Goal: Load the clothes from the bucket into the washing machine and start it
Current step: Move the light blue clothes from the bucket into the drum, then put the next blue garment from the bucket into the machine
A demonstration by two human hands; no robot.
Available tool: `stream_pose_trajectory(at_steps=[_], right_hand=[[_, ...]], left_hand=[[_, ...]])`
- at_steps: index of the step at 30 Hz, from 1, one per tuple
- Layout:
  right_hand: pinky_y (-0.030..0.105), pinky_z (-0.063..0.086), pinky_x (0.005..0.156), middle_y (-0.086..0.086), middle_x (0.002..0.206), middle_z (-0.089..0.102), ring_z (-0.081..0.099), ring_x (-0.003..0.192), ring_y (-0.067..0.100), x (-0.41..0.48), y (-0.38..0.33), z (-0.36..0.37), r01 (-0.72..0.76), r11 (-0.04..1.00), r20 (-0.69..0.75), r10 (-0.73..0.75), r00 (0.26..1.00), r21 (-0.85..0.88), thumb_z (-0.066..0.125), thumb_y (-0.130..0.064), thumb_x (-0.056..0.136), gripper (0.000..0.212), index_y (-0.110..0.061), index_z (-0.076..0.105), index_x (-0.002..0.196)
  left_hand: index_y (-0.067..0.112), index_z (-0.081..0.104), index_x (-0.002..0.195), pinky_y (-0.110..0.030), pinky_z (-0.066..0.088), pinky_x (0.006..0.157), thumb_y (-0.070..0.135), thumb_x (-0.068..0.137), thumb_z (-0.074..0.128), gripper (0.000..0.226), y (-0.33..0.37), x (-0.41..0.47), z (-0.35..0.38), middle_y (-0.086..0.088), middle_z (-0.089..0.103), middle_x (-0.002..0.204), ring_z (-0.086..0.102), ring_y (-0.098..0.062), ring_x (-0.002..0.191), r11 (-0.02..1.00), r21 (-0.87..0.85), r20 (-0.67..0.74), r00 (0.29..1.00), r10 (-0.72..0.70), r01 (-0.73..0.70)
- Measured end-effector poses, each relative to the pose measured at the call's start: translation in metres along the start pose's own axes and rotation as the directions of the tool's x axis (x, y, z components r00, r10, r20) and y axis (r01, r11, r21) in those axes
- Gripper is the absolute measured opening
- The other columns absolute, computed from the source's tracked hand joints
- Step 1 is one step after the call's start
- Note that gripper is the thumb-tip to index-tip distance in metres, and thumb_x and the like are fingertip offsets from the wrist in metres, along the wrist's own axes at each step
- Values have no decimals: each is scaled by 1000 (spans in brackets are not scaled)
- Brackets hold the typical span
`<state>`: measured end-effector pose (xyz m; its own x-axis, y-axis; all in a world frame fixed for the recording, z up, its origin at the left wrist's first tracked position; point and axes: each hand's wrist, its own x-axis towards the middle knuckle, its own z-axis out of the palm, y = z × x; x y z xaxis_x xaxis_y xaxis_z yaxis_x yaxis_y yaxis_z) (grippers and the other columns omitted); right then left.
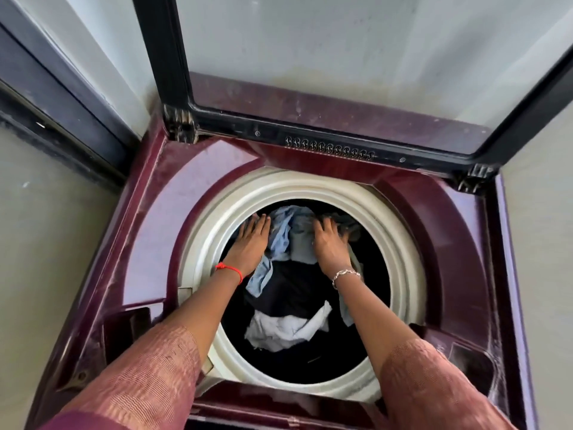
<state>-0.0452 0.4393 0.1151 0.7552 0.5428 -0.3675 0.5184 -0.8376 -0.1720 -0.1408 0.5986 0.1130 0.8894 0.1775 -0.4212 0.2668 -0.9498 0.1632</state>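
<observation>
A maroon top-loading washing machine (173, 212) fills the view, its lid (341, 57) raised upright at the back. Inside the white-rimmed drum (217, 231) lie clothes: a light blue garment (283, 240), a dark garment (297, 290) and a pale grey one (285, 330). Both my arms reach down into the drum. My left hand (252, 243) lies flat with straight fingers on the clothes at the left. My right hand (330, 246) presses on the pile at the right, fingers spread over a dark grey cloth (350, 228). The bucket is not in view.
A dark window or door frame (62, 97) runs along the wall to the left of the machine. Pale walls (46, 259) flank it on both sides. A recessed compartment (471, 367) sits at the machine's front right corner.
</observation>
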Motion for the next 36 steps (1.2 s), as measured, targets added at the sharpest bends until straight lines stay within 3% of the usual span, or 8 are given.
stream_pose_trajectory(at_steps=[6, 10, 14, 19, 26, 33, 36], right_hand=[[54, 27, 109, 15, 140, 35, 30, 134, 29, -6, 0, -13, 28, 999, 65, -30, 997, 36, 43, -7, 92, 49, -7, 29, 140], [54, 26, 108, 14, 139, 37, 32, 134, 30, -19, -1, -34, 33, 999, 106, -37, 994, 43, 44, -16, 95, 47, -6, 30, 139], [51, 33, 105, 14, 139, 38, 35, 132, 29, -43, -4, -60, 58, 997, 101, -63, 993, 50, 46, -21, 95, 47, -5, 32, 137], [46, 36, 102, 13, 135, 42, 40, 128, 30, -87, -1, -99, 34, 997, -10, -34, 999, 63, 48, -25, 94, 44, -5, 37, 131], [45, 36, 103, 12, 134, 43, 40, 128, 29, -163, 16, -150, -56, 994, -197, 73, 978, 91, 48, -28, 94, 43, -5, 40, 129], [45, 32, 108, 12, 137, 41, 39, 130, 29, -234, 54, -170, -167, 968, -362, 227, 904, 188, 50, -34, 92, 49, -5, 40, 131], [44, 27, 111, 12, 147, 33, 30, 137, 25, -261, 83, -166, -225, 944, -398, 308, 864, 243, 46, -38, 94, 54, -7, 34, 138]], left_hand=[[7, 11, 148, -42, 10, 119, -5, 85, 42, 72, 4, -13, -7, -6, 12, 157, 11, -26, 145, 998, -38, 13, 999, 45, -45], [10, 9, 149, -47, 6, 119, 17, 95, 41, 63, 16, -24, -24, -4, 10, 158, 5, -24, 146, 993, -89, 31, 996, 84, -81], [12, 7, 150, -48, 7, 119, 34, 95, 45, 70, 30, -39, -48, -3, 6, 158, 3, -23, 146, 985, -110, 21, 990, 138, -135], [16, 11, 150, -42, 9, 119, 40, 92, 51, 74, 55, -62, -88, 1, 9, 158, 4, -18, 146, 960, -139, -86, 969, 233, -243], [12, 21, 147, -35, 20, 117, 40, 90, 54, 71, 101, -100, -142, -5, 24, 154, 19, -20, 143, 883, -101, -232, 873, 428, -459], [12, 22, 146, -37, 12, 119, 44, 88, 55, 74, 172, -123, -165, -6, 24, 154, 11, -21, 145, 795, 3, -270, 765, 585, -607], [14, 20, 147, -38, 8, 120, 46, 89, 52, 74, 208, -124, -165, -5, 21, 156, 5, -21, 146, 762, 71, -245, 729, 639, -644]])
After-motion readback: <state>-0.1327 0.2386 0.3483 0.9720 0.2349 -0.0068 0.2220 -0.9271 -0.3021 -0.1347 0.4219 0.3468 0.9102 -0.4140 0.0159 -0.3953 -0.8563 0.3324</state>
